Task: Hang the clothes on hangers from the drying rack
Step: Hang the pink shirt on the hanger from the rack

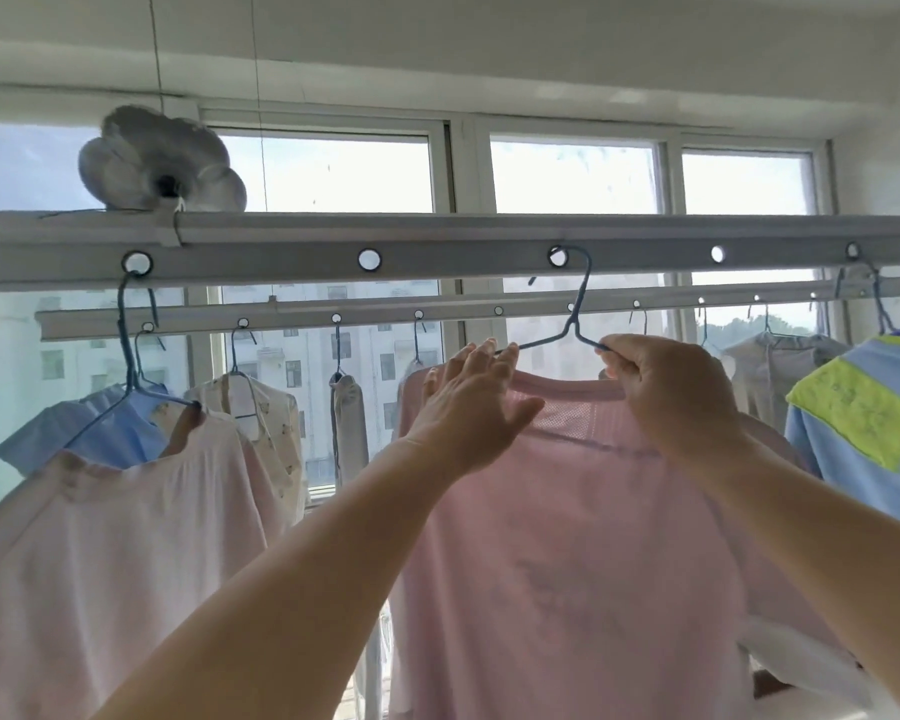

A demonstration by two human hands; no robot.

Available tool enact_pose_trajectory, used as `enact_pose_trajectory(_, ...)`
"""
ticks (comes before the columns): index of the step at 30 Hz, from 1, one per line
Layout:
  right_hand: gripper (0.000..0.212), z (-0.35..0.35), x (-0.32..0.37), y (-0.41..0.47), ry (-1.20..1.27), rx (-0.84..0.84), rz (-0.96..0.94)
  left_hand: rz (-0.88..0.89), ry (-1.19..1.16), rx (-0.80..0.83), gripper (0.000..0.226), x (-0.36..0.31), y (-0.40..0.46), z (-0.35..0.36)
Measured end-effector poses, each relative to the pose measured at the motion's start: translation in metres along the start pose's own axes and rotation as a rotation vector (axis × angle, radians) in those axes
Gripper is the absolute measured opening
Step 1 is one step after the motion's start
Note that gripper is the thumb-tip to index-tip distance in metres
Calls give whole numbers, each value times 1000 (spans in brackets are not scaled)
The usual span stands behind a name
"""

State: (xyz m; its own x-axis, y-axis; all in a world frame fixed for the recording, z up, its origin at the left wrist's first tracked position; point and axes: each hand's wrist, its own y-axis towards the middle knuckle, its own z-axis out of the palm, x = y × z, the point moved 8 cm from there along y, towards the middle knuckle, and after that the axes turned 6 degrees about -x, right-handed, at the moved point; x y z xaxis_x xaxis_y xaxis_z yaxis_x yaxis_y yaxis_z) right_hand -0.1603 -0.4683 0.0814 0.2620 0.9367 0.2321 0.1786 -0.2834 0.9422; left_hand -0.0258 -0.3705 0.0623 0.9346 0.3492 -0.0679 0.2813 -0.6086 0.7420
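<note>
Two perforated metal rails cross the view: the near rail (437, 262) and, behind and below it, the far rail (333, 317). Five round holes show along the near rail; three carry hanger hooks, and the two between them, at (369, 259) and (717, 254), are free. From the third hole hangs a blue wire hanger (575, 314) bearing the pink shirt (567, 511), which falls below the lower edge of the view. The right hand (671, 387) is closed on the hanger's right arm at the shirt collar; the left hand (468, 402) is open, fingers spread, fingertips at the hanger's left arm and palm just before the shirt's left shoulder. To the left, a second blue hanger (126, 366) in the first hole carries a pale pink garment (126, 537), with open space between it and the pink shirt at shoulder height. At the right edge, a blue garment with a yellow-green patch (863, 413) hangs just beside the shirt's right shoulder. On the far rail at least five garments hang close together, among them a light blue one (89, 433), a patterned cream shirt (271, 423) and a grey piece (346, 423). A flower-shaped white object (157, 158) rests atop the near rail, before the window frame (463, 163).
</note>
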Motion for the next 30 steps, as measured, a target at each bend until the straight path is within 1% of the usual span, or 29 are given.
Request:
enact_pose_trajectory(7,24,-4,-11,-2,-11,-5,33,31,38,30,66,-11,8,11)
enact_pose_trajectory(12,22,-13,-14,2,8,-83,42,40,19,11,67,-23,16,11)
enact_pose_trajectory(16,18,-28,-11,2,153,-194,60,104,-26,-113,67,-34,21,-2)
enact_pose_trajectory(18,14,-30,-4,-1,237,-199,80,127,-75,-207,62,-35,18,-9)
enact_pose_trajectory(19,12,-28,-1,-2,298,-169,111,125,-102,-254,57,-33,15,-13)
enact_pose_trajectory(22,11,-9,12,-10,501,-5,249,61,-201,-390,39,-19,0,-25)
enact_pose_trajectory(24,12,4,25,-17,582,80,292,11,-271,-460,41,-7,-11,-30)
enact_pose_trajectory(26,13,18,42,-23,663,195,317,-49,-309,-502,50,6,-22,-33)
enact_pose_trajectory(28,15,38,63,-31,838,390,369,-121,-332,-524,54,23,-31,-35)
enact_pose_trajectory(30,17,55,87,-39,1017,571,423,-187,-328,-525,53,42,-39,-40)
